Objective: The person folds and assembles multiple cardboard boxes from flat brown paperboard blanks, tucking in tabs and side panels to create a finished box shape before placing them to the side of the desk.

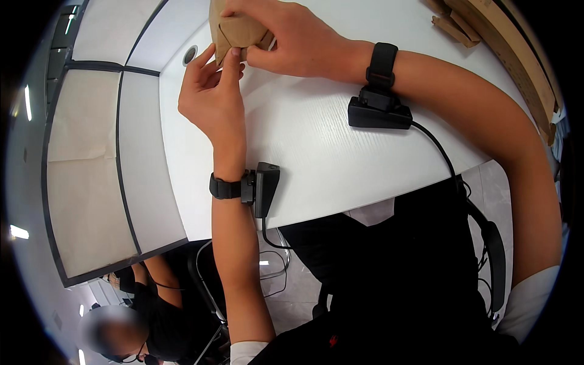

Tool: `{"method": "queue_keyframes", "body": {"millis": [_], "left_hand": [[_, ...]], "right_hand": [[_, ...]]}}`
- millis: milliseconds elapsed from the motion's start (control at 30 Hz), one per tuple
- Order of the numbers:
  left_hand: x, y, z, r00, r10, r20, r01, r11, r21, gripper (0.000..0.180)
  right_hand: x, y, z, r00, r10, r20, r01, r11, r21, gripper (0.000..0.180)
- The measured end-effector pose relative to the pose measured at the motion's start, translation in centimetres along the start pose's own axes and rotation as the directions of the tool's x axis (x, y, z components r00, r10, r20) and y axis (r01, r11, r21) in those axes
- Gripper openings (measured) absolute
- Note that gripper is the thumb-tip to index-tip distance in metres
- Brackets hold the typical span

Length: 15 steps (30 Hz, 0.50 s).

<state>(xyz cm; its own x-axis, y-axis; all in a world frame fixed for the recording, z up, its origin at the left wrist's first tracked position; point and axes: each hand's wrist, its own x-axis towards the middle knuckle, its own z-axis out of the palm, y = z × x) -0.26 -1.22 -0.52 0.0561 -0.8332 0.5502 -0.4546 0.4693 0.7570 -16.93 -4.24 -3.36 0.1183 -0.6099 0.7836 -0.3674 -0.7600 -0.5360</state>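
Observation:
A piece of folded brown kraft paper (240, 31) is between my hands at the far edge of the view, above the white table. It has creases and a pointed flap, and its upper part is cut off by the frame. My left hand (213, 97) pinches the paper's lower left edge between thumb and fingers. From the right, my right hand (298, 42) grips it, with the thumb at the lower right corner and the fingers over the top. Whether the paper wraps anything is hidden.
The white table (316, 146) has a round cable hole (190, 56) at left, beside a dark-framed partition (121, 152). Brown cardboard (511, 48) lies at the far right. Each wrist wears a strapped black device (380, 112) with a cable. Another person (158, 322) sits beyond the partition.

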Motion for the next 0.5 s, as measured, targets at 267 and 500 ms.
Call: {"method": "queue_keyframes", "body": {"millis": [267, 500], "left_hand": [[0.3, -0.4, 0.1, 0.998, 0.019, -0.059, -0.021, 0.999, -0.036, 0.044], [0.3, 0.1, 0.1, 1.000, -0.008, -0.026, 0.009, 1.000, 0.012, 0.046]], "right_hand": [[-0.2, 0.2, 0.6, 0.999, -0.041, 0.014, 0.038, 0.981, 0.189, 0.049], [-0.1, 1.3, 1.6, 0.999, -0.038, 0.009, 0.036, 0.990, 0.140, 0.055]]}}
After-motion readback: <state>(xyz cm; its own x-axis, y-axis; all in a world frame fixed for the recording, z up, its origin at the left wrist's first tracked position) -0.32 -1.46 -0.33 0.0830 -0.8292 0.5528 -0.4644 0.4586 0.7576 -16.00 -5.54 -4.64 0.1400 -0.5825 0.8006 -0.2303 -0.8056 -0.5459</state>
